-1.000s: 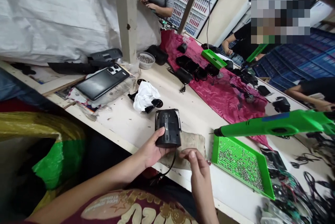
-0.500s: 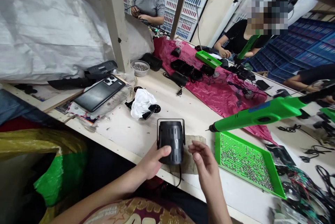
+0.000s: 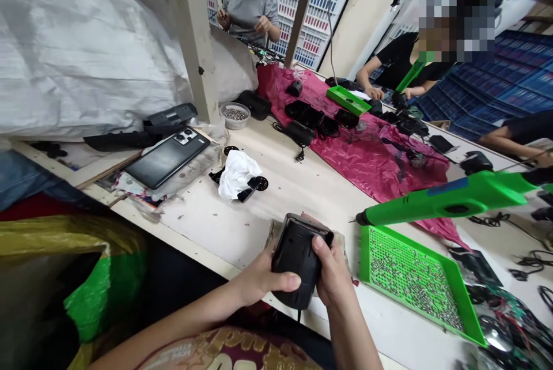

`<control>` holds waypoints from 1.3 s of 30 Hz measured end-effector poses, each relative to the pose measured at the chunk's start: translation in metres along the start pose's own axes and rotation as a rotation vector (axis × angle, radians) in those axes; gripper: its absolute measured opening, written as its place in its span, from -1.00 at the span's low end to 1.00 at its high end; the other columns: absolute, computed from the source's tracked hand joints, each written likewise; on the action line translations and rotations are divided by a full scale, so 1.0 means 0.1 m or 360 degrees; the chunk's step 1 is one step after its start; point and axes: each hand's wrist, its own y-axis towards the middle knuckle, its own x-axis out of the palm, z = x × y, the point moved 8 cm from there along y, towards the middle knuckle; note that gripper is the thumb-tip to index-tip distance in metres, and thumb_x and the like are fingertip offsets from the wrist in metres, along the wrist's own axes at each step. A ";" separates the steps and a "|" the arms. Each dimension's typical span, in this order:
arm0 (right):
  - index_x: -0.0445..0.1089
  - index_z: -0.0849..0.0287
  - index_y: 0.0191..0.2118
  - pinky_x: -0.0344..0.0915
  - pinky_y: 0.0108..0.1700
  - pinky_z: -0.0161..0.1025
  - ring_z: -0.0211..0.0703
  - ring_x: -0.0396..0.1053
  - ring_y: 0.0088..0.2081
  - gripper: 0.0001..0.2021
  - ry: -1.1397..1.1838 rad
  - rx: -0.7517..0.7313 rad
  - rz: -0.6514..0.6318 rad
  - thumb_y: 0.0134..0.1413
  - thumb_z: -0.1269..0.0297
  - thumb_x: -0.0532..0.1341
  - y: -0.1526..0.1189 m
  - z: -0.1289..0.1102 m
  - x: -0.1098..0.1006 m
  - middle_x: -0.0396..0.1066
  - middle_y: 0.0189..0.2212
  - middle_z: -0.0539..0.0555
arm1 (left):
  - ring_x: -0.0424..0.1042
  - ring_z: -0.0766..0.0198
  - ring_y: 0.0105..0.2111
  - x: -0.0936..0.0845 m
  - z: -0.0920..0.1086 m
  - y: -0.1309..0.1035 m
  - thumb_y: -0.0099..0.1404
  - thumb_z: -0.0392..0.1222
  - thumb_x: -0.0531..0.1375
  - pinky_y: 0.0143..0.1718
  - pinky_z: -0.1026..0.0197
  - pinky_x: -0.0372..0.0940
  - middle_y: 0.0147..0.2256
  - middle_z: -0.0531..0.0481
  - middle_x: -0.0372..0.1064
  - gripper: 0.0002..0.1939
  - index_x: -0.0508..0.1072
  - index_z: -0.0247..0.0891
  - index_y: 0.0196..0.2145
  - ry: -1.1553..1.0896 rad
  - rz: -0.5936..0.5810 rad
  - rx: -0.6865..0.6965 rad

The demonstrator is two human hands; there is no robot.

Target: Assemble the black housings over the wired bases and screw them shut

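Observation:
Between my two hands is a black boxy device housing [image 3: 298,257] with a cord at its lower end. My left hand [image 3: 270,278] grips its left side, thumb across the front. On the other side my right hand [image 3: 330,266] holds it, thumb pressed on the upper right face. The housing is tilted above a worn pad [image 3: 341,240] at the table edge. To the right hangs a green electric screwdriver [image 3: 444,200], its tip near a green tray [image 3: 473,315] of small screws.
A crumpled white wad [image 3: 237,174] rests over black parts. Farther back are a phone [image 3: 168,157], a tub of small metal pieces [image 3: 235,116] and pink plastic sheeting [image 3: 345,151] with black housings. Wires and circuit parts [image 3: 510,312] crowd the right. Co-workers sit across the table.
My right hand has closed onto the housing, where before it was apart from it. The housing has turned and come slightly lower and right; its bracket no longer shows clearly.

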 end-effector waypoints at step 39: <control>0.31 0.04 0.07 0.34 0.06 0.04 0.02 0.45 -0.02 -0.43 0.0178 -0.0061 -0.0008 -0.12 0.06 0.36 -0.11 -0.20 0.02 0.46 -0.01 0.10 | 0.26 -0.15 0.14 0.08 0.06 -0.09 0.02 0.06 0.39 0.09 0.00 0.23 0.17 -0.17 0.26 -0.09 0.13 -0.16 0.25 0.0339 0.0388 0.0056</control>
